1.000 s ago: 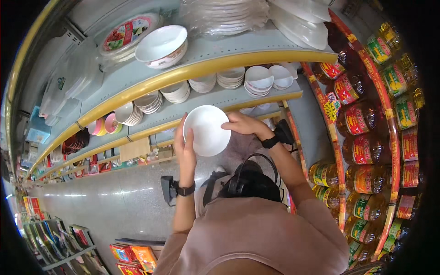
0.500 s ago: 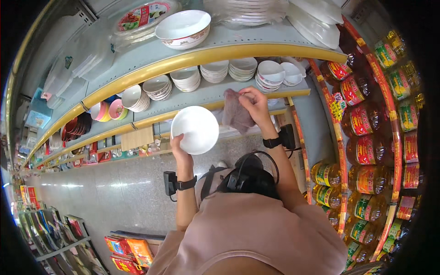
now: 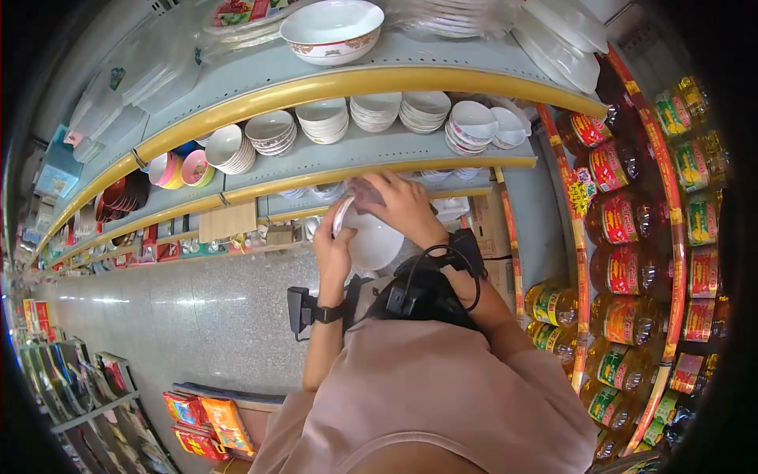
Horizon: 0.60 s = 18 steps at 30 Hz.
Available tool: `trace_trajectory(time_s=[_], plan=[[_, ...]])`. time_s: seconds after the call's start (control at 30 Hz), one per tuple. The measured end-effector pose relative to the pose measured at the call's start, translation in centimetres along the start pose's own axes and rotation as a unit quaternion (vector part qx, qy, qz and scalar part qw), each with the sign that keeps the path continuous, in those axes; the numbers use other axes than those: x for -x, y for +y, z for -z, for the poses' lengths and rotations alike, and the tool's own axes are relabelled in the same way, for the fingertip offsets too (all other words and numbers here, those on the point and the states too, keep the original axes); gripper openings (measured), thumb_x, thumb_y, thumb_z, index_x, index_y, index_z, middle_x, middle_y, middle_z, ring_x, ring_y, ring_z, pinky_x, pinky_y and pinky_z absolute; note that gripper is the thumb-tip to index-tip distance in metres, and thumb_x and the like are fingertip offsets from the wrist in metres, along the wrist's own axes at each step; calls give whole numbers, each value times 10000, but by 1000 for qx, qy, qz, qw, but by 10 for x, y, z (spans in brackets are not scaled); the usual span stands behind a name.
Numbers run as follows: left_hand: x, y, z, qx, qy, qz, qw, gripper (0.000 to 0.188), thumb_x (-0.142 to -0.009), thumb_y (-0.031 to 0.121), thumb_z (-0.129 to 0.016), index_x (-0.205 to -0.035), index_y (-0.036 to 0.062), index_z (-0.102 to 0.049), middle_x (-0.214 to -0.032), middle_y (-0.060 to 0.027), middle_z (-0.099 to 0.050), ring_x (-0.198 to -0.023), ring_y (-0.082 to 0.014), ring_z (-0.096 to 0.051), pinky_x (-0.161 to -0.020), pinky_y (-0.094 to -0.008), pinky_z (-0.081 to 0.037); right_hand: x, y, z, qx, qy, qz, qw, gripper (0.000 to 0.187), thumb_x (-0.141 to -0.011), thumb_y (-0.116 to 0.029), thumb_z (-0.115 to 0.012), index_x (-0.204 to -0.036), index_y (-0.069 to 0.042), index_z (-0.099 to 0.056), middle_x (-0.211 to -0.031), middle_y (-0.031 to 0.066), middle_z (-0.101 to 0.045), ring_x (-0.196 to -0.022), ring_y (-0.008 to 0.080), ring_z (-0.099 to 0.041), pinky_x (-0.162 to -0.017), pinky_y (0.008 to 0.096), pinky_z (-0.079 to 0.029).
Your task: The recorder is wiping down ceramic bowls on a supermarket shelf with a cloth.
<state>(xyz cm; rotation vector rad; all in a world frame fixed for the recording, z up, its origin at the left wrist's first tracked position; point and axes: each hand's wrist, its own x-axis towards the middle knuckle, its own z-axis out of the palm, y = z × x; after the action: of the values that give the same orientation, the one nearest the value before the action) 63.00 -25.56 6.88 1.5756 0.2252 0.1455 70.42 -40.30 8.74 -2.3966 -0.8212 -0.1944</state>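
A white bowl point(image 3: 377, 243) is tilted on its side in front of my chest, below the edge of the bowl shelf. My left hand point(image 3: 333, 251) grips its rim on the left, thumb on the inner side and fingers around the outside. My right hand point(image 3: 403, 207) reaches over the bowl, its fingers closed on a greyish-purple cloth point(image 3: 363, 193). The cloth lies against the bowl's upper rim; part of it is hidden by the fingers. Both wrists carry a black strap with a small box.
Stacked small bowls point(image 3: 322, 120) line the shelf ahead, and a large patterned bowl point(image 3: 332, 33) stands on the shelf above. Yellow shelf edges point(image 3: 355, 81) jut toward me. Oil bottles point(image 3: 620, 217) fill racks on the right. Red and orange packets point(image 3: 225, 423) lie at lower left.
The bowl has turned from facing up to tilted and moved slightly right and down. My right hand has brought the cloth left and down onto the bowl's rim.
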Motion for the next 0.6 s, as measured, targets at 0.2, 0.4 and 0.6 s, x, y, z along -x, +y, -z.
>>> trace_trajectory(time_s=[0.2, 0.4, 0.6], plan=[[2, 7, -5, -35, 105, -89, 990, 570, -593, 83, -526, -1151, -28, -560, -1034, -167, -623, -929, -229, -587, -871, -307, -421, 6, -2, -15, -94, 4, -189, 977, 481, -781, -333, -661, -1141, -79, -470, -978, 191, -608, -885, 397, -586, -727, 439, -473], [-1, -2, -8, 155, 235, -166, 945, 630, -690, 189, -497, -1276, -29, -419, -1231, -159, -481, -1117, -271, -473, -967, -383, -354, 14, -17, -22, -227, 66, -140, 962, 572, -789, -314, -660, -1172, 33, -416, -1001, 246, -580, -960, 411, -560, -784, 405, -456], [-2, -15, -5, 132, 185, -124, 966, 587, -767, 139, -511, -1318, 6, -358, -1322, -132, -378, -1206, -251, -383, -1018, -374, -283, 6, -8, -13, -239, 43, -170, 955, 591, -780, -253, -649, -1216, 46, -384, -980, 285, -569, -945, 422, -560, -778, 406, -454]])
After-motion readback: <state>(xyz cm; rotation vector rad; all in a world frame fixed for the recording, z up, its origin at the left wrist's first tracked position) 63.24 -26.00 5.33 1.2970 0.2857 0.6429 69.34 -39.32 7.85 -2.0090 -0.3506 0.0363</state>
